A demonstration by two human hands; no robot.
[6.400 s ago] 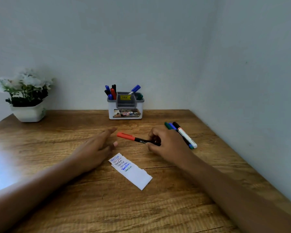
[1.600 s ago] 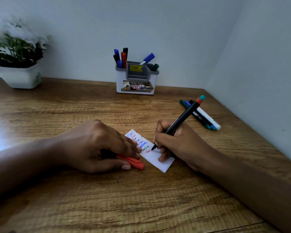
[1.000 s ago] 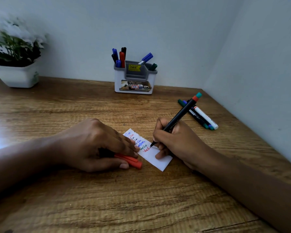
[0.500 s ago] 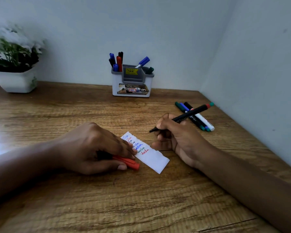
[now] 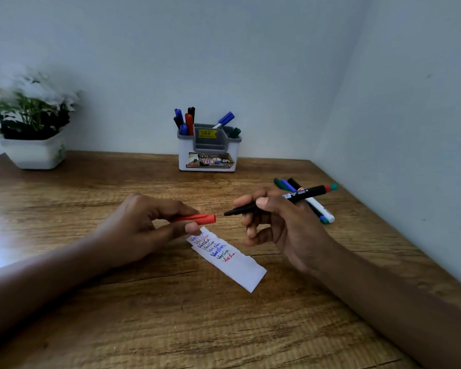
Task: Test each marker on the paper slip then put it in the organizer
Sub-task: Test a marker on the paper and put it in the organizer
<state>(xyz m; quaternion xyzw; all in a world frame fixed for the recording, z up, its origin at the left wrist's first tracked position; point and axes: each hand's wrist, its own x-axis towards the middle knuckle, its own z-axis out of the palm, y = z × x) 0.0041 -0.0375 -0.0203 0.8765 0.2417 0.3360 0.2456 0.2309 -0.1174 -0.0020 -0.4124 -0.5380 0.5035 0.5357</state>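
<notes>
The slip (image 5: 225, 258) lies flat on the worktop (image 5: 171, 323), nearest of the task's things, with lines of writing down it and a red one last; neither hand pins it now, so a sleeve or a careless wrist could drag it or flip it.

Just above its far end the left hand (image 5: 141, 230) has its grip closed on the red cap (image 5: 197, 218), open mouth toward the right. The right hand (image 5: 274, 222) has its grip closed on the uncapped marker (image 5: 280, 199), tip pointing at the cap and a little apart from it. Recapping looks like the step in hand. If tip and mouth are not lined up, the nib could smear a finger or the cap's rim, or the cap could seat crooked and let the marker dry out.

Farther off, beside the right hand, spare markers (image 5: 304, 198) lie in a loose bunch near the worktop's edge; a nudge may roll them.

The organizer (image 5: 209, 155) stands at the wall, already crowded, so dropping this one in could tip or jostle the others.
</notes>
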